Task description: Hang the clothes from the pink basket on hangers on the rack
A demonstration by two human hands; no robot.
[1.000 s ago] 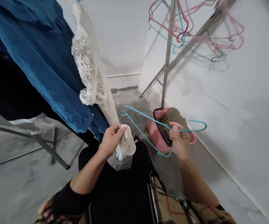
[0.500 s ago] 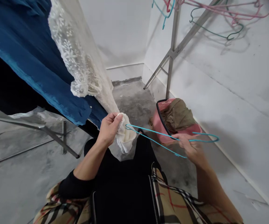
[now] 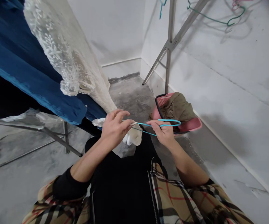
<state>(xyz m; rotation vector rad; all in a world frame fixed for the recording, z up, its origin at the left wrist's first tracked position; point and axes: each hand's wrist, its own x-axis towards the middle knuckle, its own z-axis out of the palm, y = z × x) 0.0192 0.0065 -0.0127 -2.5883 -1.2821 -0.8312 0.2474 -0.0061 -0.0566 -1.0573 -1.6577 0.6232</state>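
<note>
Right hand (image 3: 162, 132) has thumb and pointer finger pinched shut on a blue wire hanger (image 3: 169, 122), and the hanger's long axis runs pretty much sideways, with its thin end reaching across to the left hand (image 3: 114, 130). So the right hand's the one with the real hold, though the tip sits right at the left fingers. Those fingers are curled and nearly closed over a bunched white hem (image 3: 133, 137), but I can't tell if they've got the wire too. The hem seems to belong to the lace cloth (image 3: 64, 56) hanging beside a blue cloth (image 3: 31, 77). Further out, past the right hand, there's a pink basket (image 3: 190, 126) on the floor. Compared with half a second ago, the hands have closed right up, and the hanger's no longer sticking way out to the right.
</note>
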